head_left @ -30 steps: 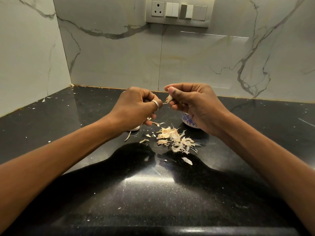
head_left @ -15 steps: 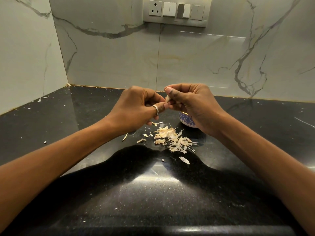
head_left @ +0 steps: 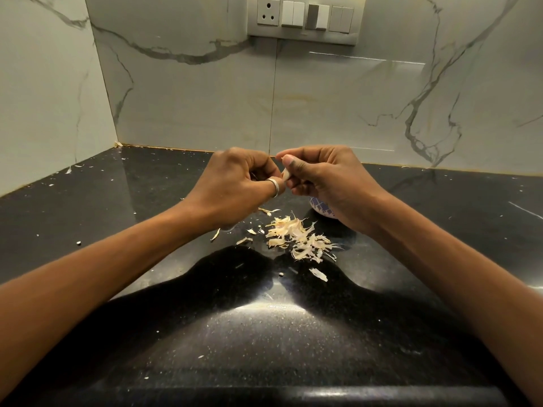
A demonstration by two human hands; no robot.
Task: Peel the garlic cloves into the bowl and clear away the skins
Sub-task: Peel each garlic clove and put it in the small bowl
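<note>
The right hand point(head_left: 323, 183) pinched a garlic clove point(head_left: 286, 174) above the worktop point(head_left: 264, 333); the left hand point(head_left: 235, 186), curled against it, gripped its tip. A slip might drop it among the skins point(head_left: 296, 237), missing the half-hidden bowl point(head_left: 320, 207).

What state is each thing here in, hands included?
Pale garlic clove: pinched between both hands.
Right hand: pinches the clove.
Left hand: curled, thumb on the clove.
Papery garlic skins: loose pile on glossy black counter.
Blue-patterned white bowl: on the counter, mostly hidden by right hand.
</note>
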